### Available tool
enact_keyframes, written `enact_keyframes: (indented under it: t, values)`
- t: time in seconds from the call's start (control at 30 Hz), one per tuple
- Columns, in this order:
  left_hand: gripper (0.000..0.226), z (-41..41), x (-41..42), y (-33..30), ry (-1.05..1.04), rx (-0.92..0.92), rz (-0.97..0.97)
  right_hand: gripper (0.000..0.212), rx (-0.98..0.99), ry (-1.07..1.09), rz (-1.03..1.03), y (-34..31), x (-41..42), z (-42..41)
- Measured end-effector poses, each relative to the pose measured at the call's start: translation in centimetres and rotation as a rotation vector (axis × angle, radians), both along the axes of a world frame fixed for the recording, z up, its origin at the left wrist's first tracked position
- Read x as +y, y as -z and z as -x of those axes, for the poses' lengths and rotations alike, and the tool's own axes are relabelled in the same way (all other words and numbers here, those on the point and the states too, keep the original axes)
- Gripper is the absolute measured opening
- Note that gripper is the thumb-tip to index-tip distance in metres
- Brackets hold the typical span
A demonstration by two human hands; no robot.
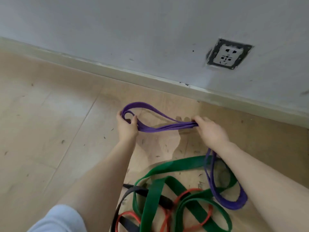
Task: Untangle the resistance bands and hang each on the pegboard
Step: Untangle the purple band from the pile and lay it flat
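Purple band [160,127]: held up off the floor between both hands, gathered into several parallel strands. Left hand [127,125] grips the looped end, its fingers [134,119] curled round the strands. Right hand [209,129] grips the other gathered end, fingers closed over the bundle. From under the right wrist the rest of the same band hangs down to the floor, where its far loop overlaps the green one.

Green band [150,203]: wide, lying on the floor near the lower edge of the view, folded over itself in several loops.

Red band [167,216]: thin, threaded under and over the green.

Black band [127,196]: lying at the left of the heap, crossed by the green.

Progress, by judgement: early. One band is mostly drawn out of the heap but not quite clear of it; the other three are tangled on the floor. No pegboard is in view, so nothing shows as hung. Left to do: free the purple, hang it, then separate and hang the remaining three.

Floor [50,131]: pale wood-look boards, scattered with small dark specks and bits of debris.

Wall [133,30]: grey-white, scuffed, met by a pale skirting board [117,74].

Socket [228,55]: set in the wall low down, its surround rough and unfinished.
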State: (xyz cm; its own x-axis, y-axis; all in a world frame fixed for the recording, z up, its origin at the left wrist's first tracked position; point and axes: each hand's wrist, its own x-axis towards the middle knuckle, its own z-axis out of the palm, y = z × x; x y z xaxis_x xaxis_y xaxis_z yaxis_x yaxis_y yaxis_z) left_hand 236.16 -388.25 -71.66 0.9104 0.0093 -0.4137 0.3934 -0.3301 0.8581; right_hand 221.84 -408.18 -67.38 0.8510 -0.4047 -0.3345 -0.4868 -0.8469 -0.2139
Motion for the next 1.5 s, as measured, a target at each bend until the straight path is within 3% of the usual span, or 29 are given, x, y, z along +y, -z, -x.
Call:
enact_keyframes:
  t: [0.13,0.2,0.3,0.37,0.43,0.6,0.77,0.87,1.0,1.13,1.3,1.43,1.5]
  values:
    - [0.068,-2.8,0.2,2.5,0.097,0.082,-0.336,0.029,0.03,0.011,0.037,2.8,0.3,-2.3]
    - [0.066,-2.9,0.3,2.4,0.27,-0.078,-0.581,0.026,0.02,0.072,0.011,3.9,0.4,-2.7]
    - [0.065,-0.9,-1.1,1.3,0.818,-0.514,-0.696,0.024,-0.063,0.114,0.004,4.9,0.6,-2.7]
    - [0.076,1.1,-3.4,1.0,1.257,-0.672,-0.725,0.028,-0.08,0.124,-0.022,5.2,0.6,-2.3]
    - [0.074,3.1,-6.0,1.3,1.472,-0.74,-0.778,0.04,-0.058,0.144,-0.104,5.5,0.6,-1.9]
    - [0.054,4.7,-9.6,1.2,1.331,-0.803,-0.832,0.067,-0.103,0.23,-0.312,4.3,0.3,1.3]
    - [0.044,5.9,-10.0,0.4,1.282,-0.71,-0.889,0.048,-0.152,0.547,-0.397,2.0,-0.7,8.7]
    - [0.045,6.9,-10.2,-0.1,1.243,-0.674,-0.91,0.046,-0.009,0.474,-0.346,0.9,-0.6,12.3]
    - [0.047,7.6,-10.2,-0.6,1.228,-0.649,-0.945,0.023,0.107,0.377,-0.241,0.6,-0.8,14.7]
    - [0.063,7.5,-9.9,-0.5,1.245,-0.628,-0.992,0.021,-0.063,0.513,-0.225,-0.9,-3.2,13.6]
    - [0.067,7.4,-9.9,-0.1,1.195,-0.598,-0.977,0.01,-0.211,0.72,-0.326,-0.7,-7.4,10.8]
    - [0.066,7.2,-10.2,0.6,1.16,-0.628,-0.965,0.024,-0.368,1.052,-0.309,1.7,-10.0,10.1]
    - [0.063,7.4,-10.4,0.9,1.142,-0.632,-0.97,0.029,-0.384,1.108,-0.249,2.7,-10.0,11.1]
